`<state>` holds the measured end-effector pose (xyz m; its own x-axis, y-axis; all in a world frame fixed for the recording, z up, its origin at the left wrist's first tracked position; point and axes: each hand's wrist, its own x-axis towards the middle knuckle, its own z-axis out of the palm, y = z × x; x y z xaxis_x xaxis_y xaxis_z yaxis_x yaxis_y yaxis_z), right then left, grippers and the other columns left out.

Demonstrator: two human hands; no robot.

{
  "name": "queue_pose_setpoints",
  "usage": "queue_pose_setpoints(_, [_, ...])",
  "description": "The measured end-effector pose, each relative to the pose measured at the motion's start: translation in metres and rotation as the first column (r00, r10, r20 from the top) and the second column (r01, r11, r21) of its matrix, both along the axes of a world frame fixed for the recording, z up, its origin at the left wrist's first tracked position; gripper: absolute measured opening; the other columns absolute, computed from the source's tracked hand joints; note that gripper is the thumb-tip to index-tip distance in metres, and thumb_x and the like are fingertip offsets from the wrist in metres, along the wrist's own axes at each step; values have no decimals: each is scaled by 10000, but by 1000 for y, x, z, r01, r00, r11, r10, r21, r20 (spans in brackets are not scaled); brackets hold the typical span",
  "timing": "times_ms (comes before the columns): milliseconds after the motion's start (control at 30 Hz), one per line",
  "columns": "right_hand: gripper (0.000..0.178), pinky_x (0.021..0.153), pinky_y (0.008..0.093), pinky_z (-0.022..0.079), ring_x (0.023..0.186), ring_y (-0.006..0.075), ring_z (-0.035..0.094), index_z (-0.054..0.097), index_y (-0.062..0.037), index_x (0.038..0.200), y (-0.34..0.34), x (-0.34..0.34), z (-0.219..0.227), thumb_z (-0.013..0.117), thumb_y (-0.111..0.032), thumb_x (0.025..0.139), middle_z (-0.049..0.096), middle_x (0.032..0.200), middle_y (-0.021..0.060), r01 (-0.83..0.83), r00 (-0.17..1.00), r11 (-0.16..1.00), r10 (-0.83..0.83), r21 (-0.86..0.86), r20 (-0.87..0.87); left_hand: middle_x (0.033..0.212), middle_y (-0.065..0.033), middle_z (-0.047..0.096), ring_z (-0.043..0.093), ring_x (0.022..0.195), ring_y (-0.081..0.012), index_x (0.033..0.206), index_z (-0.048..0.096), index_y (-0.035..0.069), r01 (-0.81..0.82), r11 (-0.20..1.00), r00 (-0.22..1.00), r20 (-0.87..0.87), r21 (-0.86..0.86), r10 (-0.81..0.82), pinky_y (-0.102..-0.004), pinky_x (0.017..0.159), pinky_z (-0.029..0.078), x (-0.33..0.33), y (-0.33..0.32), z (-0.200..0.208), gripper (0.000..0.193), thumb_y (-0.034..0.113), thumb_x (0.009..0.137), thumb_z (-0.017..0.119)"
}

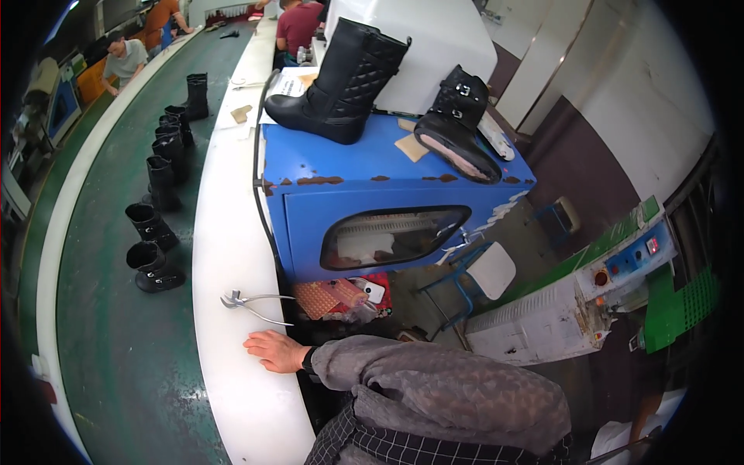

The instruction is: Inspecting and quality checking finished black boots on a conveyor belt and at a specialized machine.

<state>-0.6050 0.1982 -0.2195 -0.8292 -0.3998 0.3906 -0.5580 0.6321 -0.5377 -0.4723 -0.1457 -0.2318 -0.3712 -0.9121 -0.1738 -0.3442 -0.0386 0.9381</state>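
My right hand (277, 351) lies palm down on the white ledge (240, 403), fingers stretched out and nothing in them. A dark band circles its wrist, below a grey sleeve. Just beyond the fingers, metal lasting pincers (254, 301) rest on the same ledge with their handles spread. My left hand is out of the picture. Farther ahead, a tall black quilted boot (342, 87) stands upright on a blue machine (298, 221). Beside it, a second black boot (457, 124) with buckles leans over, showing part of its pale sole.
Several black boots (161, 183) line the green conveyor belt (116, 349) at left. Under the machine sits a red patterned bundle (333, 298) with a phone (373, 291). A stool (490, 271) and a control panel (628, 256) are at right. Other people (128, 62) work at the far end.
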Motion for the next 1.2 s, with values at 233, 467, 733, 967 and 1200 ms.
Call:
queue_pose_setpoints(233, [390,986,412,330,1249,301,366,505,1,1104,7,-4,1,584,-99,735,446,1266,128,-17,1000,999,17,46,-9,1053,-225,584,575,984,-321,1105,519,-54,3,1000,999,-49,9,-3,-427,855,482,14,11,15,404,231,832,605])
queue_pose_setpoints(467, [393,998,411,295,1260,302,322,509,21,1097,0,-8,-5,551,-150,745,390,1309,143,-66,998,987,66,147,0,1061,-225,584,572,991,-322,1112,525,-50,135,991,983,-130,5,-134,-431,860,478,-27,52,41,362,201,858,585])
queue_pose_setpoints(733, [281,750,392,465,937,299,590,613,8,949,22,-62,16,572,-82,686,620,944,146,-388,810,913,272,128,519,1071,-225,583,569,999,-323,1120,531,-45,391,919,889,-239,-50,-391,-435,866,475,-108,101,76,315,166,887,562])
queue_pose_setpoints(967, [117,677,311,477,780,209,621,601,-43,859,178,22,220,658,-38,757,633,844,60,25,981,765,-142,-643,-130,1004,-241,589,568,978,-344,1075,535,-43,676,732,691,-274,-85,-669,-477,891,465,-170,176,136,282,187,915,566])
queue_pose_setpoints(1200, [593,842,351,444,1018,287,527,497,-21,1136,342,105,286,794,-132,634,557,1090,123,553,41,329,-928,-765,-369,832,-56,598,535,664,-60,886,537,37,862,506,423,-549,-1,-721,-181,613,475,-202,256,158,66,85,886,583])
